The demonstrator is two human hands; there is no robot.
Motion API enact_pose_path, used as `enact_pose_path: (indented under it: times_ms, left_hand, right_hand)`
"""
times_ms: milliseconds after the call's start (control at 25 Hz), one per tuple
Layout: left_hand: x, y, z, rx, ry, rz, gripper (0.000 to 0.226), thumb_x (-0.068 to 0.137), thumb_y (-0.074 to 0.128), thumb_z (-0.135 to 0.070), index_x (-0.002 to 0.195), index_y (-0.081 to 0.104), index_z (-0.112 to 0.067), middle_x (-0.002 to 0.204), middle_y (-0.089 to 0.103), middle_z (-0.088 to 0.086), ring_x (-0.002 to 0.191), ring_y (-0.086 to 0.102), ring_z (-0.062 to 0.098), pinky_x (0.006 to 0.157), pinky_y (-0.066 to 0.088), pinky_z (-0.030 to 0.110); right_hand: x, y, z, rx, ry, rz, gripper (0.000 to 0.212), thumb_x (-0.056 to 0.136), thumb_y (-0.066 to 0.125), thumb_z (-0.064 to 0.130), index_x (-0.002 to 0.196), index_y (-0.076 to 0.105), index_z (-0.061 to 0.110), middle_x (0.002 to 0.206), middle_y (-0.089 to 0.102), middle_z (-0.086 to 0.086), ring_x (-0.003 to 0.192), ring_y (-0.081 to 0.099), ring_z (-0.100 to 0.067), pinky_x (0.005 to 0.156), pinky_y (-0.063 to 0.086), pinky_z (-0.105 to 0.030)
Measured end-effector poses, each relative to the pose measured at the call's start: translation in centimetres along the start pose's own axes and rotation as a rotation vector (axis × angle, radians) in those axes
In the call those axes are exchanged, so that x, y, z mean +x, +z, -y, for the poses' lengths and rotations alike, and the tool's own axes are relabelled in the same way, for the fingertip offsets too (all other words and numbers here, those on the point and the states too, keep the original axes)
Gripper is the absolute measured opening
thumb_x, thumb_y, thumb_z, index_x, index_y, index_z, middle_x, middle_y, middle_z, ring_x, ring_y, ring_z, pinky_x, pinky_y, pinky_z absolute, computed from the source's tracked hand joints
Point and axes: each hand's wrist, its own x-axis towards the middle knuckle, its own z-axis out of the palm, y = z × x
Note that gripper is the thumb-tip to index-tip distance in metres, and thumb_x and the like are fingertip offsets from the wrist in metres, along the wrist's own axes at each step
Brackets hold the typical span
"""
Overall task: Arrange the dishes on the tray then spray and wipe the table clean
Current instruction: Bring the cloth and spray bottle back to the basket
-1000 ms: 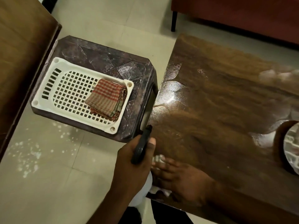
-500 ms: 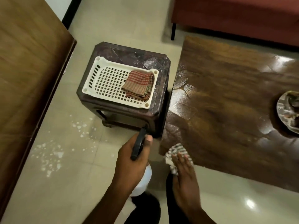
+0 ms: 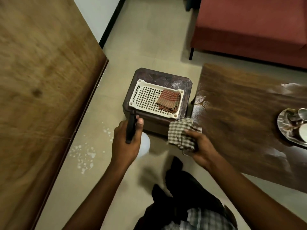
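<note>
Left hand [image 3: 127, 143] wrapped around white spray bottle [image 3: 143, 147] with black trigger, body mostly hidden. Right hand [image 3: 201, 149] bunches checked wiping cloth [image 3: 180, 134] off the brown wooden desk [image 3: 240, 117] corner. Steel tray of dishes [image 3: 294, 127] cut off at right edge, blurred.

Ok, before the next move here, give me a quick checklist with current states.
1. Spray bottle held by left hand: ok.
2. Checked cloth gripped in right hand: ok.
3. Cloth in contact with the wooden table: not ok, it is off the edge, in the air.
4. Dishes gathered on the metal tray: ok for those visible; the frame cuts the tray.
5. Table wiped dry: not ok, wet patches near the corner.
6. White basket with folded cloth out of the way on the stool: ok.
</note>
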Motion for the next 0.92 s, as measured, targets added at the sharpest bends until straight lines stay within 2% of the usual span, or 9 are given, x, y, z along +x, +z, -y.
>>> enact_pose_path:
  times_ms: [80,120,280,400,480,640,800,880,920]
  left_hand:
    - [2.8,-0.5,-0.5,0.037,-0.040,-0.014,0.039,0.099,0.053,-0.074,0.102,0.069,-0.039,0.092,0.073,-0.015,0.100,0.069,0.014,0.083,0.050,0.030]
    - [4.2,-0.5,-0.7,0.057,-0.056,-0.014,0.044,0.097,0.051,-0.078,0.106,0.070,-0.040,0.095,0.075,-0.015,0.103,0.070,0.016,0.086,0.050,0.033]
    - [9.9,0.5,-2.0,0.071,0.012,-0.041,0.042,0.099,0.051,-0.075,0.123,0.068,-0.047,0.113,0.083,-0.010,0.114,0.072,0.009,0.100,0.057,0.038]
    - [14.0,1.9,-2.3,0.041,0.036,-0.007,0.021,0.101,0.058,-0.069,0.120,0.062,-0.061,0.114,0.082,-0.016,0.112,0.070,-0.006,0.096,0.064,0.040]
    - [16.9,3.3,-2.0,0.017,0.059,0.020,0.031,0.101,0.061,-0.064,0.130,0.064,-0.052,0.114,0.077,-0.029,0.112,0.069,-0.012,0.099,0.063,0.038]
    - [22.1,6.2,-0.1,0.025,0.052,0.108,0.049,0.101,0.065,-0.060,0.142,0.062,-0.033,0.107,0.077,-0.019,0.103,0.076,0.003,0.095,0.065,0.046]
    - [24.9,9.2,2.0,0.060,0.100,0.176,0.049,0.102,0.063,-0.060,0.144,0.060,-0.036,0.111,0.079,-0.006,0.106,0.076,0.013,0.097,0.062,0.045]
    - [25.4,10.0,3.0,0.092,0.112,0.202,0.050,0.104,0.064,-0.056,0.147,0.060,-0.032,0.112,0.078,-0.006,0.107,0.074,0.008,0.101,0.060,0.037]
    - [25.6,10.3,3.4,0.099,0.115,0.217,0.053,0.103,0.064,-0.055,0.150,0.059,-0.029,0.111,0.076,-0.012,0.106,0.071,-0.004,0.102,0.056,0.023]
  right_hand:
    - [1.8,2.1,1.8,0.005,-0.020,-0.025,0.040,0.092,0.068,0.003,0.131,0.070,-0.002,0.124,0.076,-0.022,0.113,0.074,-0.041,0.102,0.059,-0.055]
    - [2.8,3.0,2.6,0.018,-0.018,-0.043,0.041,0.090,0.070,0.003,0.131,0.070,-0.001,0.124,0.077,-0.022,0.116,0.073,-0.041,0.105,0.056,-0.058]
    - [7.0,6.5,5.3,0.134,0.021,-0.016,0.040,0.089,0.069,0.001,0.129,0.069,-0.005,0.118,0.078,-0.022,0.100,0.080,-0.035,0.073,0.067,-0.040]
    - [10.6,8.3,6.2,0.155,0.033,-0.048,0.039,0.089,0.069,-0.001,0.128,0.069,-0.003,0.119,0.078,-0.023,0.107,0.078,-0.039,0.087,0.066,-0.049]
    - [13.3,9.4,6.8,0.126,0.035,-0.102,0.037,0.090,0.069,-0.002,0.127,0.070,-0.001,0.116,0.079,-0.022,0.109,0.077,-0.041,0.096,0.062,-0.055]
    - [18.3,10.7,7.4,0.058,0.043,-0.204,0.033,0.088,0.071,-0.001,0.122,0.073,0.002,0.109,0.081,-0.018,0.104,0.079,-0.039,0.095,0.063,-0.056]
    - [22.4,11.2,7.2,0.044,0.066,-0.246,0.034,0.092,0.071,0.002,0.125,0.071,0.003,0.108,0.082,-0.018,0.099,0.080,-0.038,0.083,0.066,-0.053]
    - [23.2,11.2,6.6,0.014,0.096,-0.269,0.034,0.095,0.070,0.005,0.129,0.069,0.006,0.109,0.081,-0.018,0.098,0.080,-0.038,0.075,0.066,-0.050]
    - [23.3,11.1,6.4,-0.015,0.097,-0.297,0.035,0.096,0.072,0.008,0.131,0.068,0.008,0.111,0.081,-0.017,0.099,0.080,-0.037,0.075,0.066,-0.050]
